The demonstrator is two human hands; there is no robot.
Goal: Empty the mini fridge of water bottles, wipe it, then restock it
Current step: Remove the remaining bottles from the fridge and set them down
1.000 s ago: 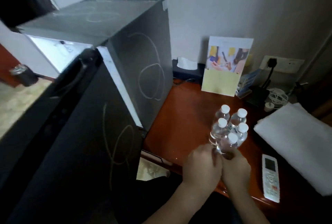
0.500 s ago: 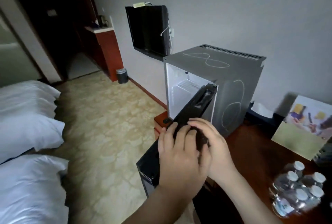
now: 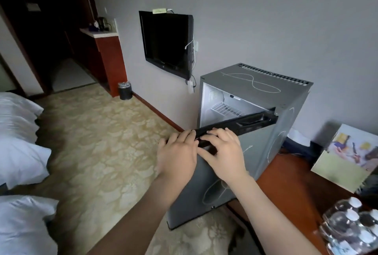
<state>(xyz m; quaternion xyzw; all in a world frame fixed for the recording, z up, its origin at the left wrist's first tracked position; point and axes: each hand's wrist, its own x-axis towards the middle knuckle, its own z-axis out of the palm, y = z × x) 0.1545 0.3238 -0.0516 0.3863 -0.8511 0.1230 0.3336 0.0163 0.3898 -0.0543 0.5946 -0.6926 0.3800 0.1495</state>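
Left hand [image 3: 177, 153], right hand [image 3: 222, 152] flat on fridge door [image 3: 196, 189].

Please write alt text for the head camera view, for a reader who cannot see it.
Both hands, left hand and right hand, rest on the top edge of the open mini fridge door; the wire shelf that shows inside holds nothing. Water bottles stand on the wooden desk at right.

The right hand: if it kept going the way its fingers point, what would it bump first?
The right hand already rests on the fridge door's top edge; going on, it probably meets the left hand, though depth is unclear.
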